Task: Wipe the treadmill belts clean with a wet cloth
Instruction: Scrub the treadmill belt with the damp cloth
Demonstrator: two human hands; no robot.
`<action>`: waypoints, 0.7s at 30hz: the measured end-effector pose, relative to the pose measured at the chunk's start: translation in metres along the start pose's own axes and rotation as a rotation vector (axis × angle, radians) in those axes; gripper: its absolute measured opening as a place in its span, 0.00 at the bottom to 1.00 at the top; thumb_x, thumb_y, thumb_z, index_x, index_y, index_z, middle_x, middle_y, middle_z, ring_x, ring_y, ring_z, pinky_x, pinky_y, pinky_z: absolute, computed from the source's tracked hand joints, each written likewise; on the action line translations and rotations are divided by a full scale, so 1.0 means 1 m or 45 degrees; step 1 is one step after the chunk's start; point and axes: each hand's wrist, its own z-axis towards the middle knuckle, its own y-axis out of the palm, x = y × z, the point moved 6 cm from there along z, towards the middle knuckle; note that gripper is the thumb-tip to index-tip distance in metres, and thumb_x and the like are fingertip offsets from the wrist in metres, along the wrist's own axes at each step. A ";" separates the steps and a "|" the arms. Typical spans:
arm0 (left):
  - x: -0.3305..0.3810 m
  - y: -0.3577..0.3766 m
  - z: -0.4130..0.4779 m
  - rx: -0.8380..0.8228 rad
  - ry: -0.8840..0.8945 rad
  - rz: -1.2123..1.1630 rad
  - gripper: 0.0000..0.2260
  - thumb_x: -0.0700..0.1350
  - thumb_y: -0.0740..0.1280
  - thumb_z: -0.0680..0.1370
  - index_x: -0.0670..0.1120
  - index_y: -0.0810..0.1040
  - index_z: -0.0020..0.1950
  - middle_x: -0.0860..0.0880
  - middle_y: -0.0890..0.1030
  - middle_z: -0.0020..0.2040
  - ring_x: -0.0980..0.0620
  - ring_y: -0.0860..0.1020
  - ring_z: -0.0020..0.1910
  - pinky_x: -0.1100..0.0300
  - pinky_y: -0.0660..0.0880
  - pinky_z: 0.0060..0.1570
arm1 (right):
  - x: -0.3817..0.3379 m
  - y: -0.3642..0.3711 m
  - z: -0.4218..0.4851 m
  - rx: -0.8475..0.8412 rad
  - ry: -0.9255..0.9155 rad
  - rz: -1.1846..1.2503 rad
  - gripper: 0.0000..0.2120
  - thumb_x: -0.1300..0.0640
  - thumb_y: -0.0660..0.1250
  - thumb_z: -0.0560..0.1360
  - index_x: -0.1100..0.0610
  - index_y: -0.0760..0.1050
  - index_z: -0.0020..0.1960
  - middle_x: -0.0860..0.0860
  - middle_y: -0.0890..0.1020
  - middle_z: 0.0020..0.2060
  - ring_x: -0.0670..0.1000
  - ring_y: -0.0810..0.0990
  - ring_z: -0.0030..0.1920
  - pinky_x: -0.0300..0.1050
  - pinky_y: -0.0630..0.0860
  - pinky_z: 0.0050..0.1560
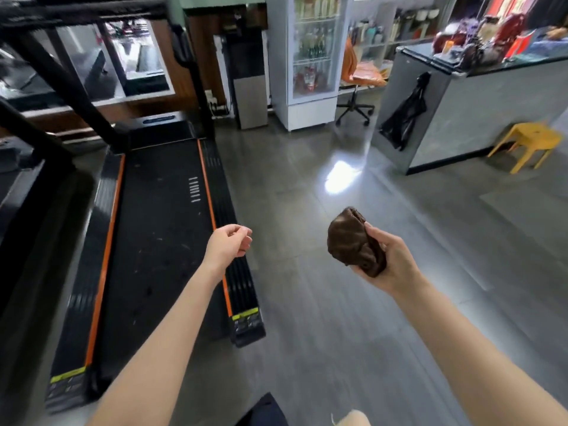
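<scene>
In the head view, the right hand [390,259] holds the cloth [350,241] up over the bare floor [322,302], well apart from the treadmill belt [156,229]. Its fingers [373,233] are curled round one side of the dark brown wad. The left hand [227,245] hangs above the treadmill's near side rail [242,290], its fingers loosely curled and holding nothing. The belt lies to the left, black between two orange stripes and flecked with pale scuffs and specks, so wiping looks not yet begun. The cloth is bunched tight and looks wet. If it is wiped that way, only a small face would meet the belt, and it would likely smear dirt rather than lift it. Opening it flat first would help. A soaked cloth could drip on the glossy floor, which already throws back a bright glare, and leave a slippery patch where the person must stand or kneel. Water run along the belt edges could seep under the side rails towards the motor cover [159,127] at the far end. Whether the machine is plugged in cannot be told from here. The belt may also slide under a hard push, so the hand could skid forward. Reaching for the far end brings the head near the black frame posts [70,87].
</scene>
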 end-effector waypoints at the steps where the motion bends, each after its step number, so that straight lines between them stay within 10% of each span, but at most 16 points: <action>1: 0.011 0.014 0.025 0.011 -0.006 -0.008 0.09 0.41 0.60 0.80 0.41 0.80 0.48 0.44 0.80 0.43 0.49 0.78 0.41 0.59 0.76 0.42 | -0.017 -0.004 0.023 -0.005 0.016 -0.001 0.23 0.56 0.55 0.80 0.55 0.85 0.36 0.52 0.82 0.33 0.49 0.81 0.30 0.36 0.75 0.31; 21: 0.105 0.098 0.399 0.780 -0.300 -0.140 0.08 0.43 0.62 0.79 0.46 0.80 0.46 0.47 0.82 0.43 0.52 0.80 0.42 0.58 0.77 0.45 | -0.205 0.068 0.598 -0.251 0.691 -0.905 0.05 0.52 0.65 0.76 0.53 0.75 0.47 0.51 0.80 0.38 0.50 0.78 0.38 0.44 0.73 0.40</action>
